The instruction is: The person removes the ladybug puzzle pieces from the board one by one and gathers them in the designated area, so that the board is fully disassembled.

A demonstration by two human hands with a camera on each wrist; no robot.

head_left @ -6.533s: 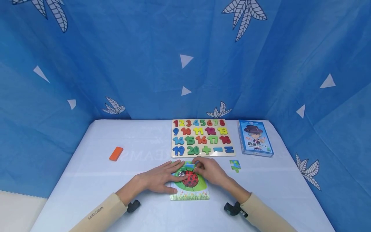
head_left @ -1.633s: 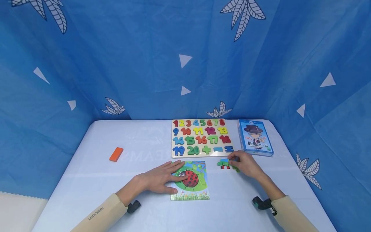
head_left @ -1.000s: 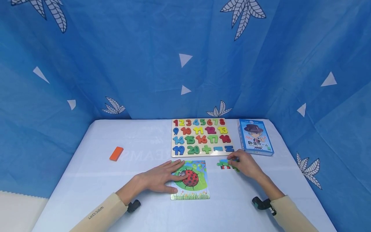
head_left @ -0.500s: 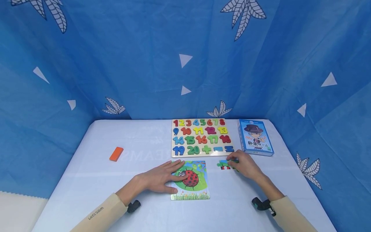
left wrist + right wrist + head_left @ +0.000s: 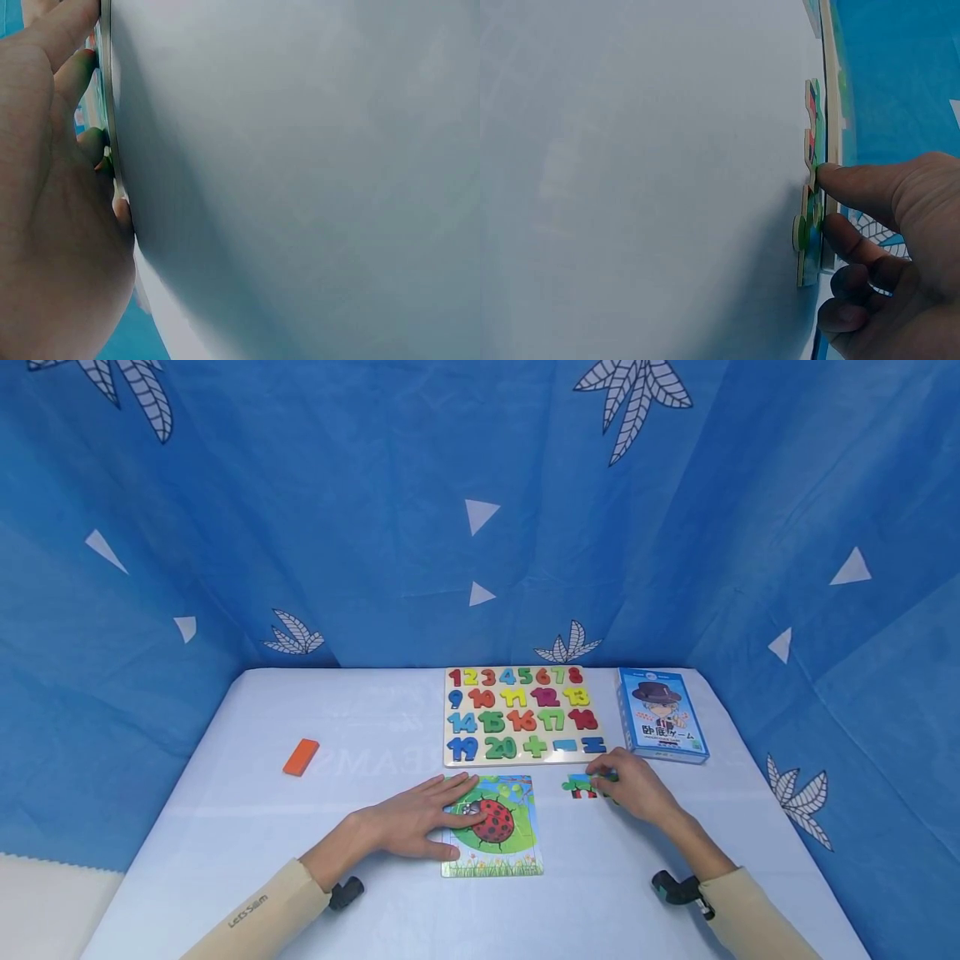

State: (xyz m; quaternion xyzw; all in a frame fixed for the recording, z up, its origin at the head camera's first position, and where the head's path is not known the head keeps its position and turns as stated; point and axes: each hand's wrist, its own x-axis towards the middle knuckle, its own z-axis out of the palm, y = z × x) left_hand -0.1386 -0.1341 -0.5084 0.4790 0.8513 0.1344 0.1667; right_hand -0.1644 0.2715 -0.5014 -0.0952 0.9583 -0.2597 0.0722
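In the head view, my left hand (image 5: pixel 427 820) rests flat, fingers spread, on the left side of a square ladybug jigsaw puzzle (image 5: pixel 510 863). The left wrist view shows that hand (image 5: pixel 60 180) along the puzzle's thin edge. To the right, my right hand (image 5: pixel 633 785) bends its thumb and index finger over loose jigsaw pieces. One jigsaw piece (image 5: pixel 581 787) is blue and green with red and black at its lower edge. A green-and-blue jigsaw piece (image 5: pixel 810 247) lies against it, partly hidden by my fingers. Thumb and index finger pinch at the spot where the two meet.
Behind the puzzle lies a wooden number board (image 5: pixel 525 714) with coloured numerals. A blue game box (image 5: pixel 662 718) stands at the back right. An orange block (image 5: pixel 301 757) lies on the left of the white table (image 5: pixel 360 902). Blue curtains enclose the back and sides.
My right hand has moved right, from the puzzle's top edge to the loose pieces. A second piece now lies beside the first. My left hand has stayed put. The last second shows little movement.
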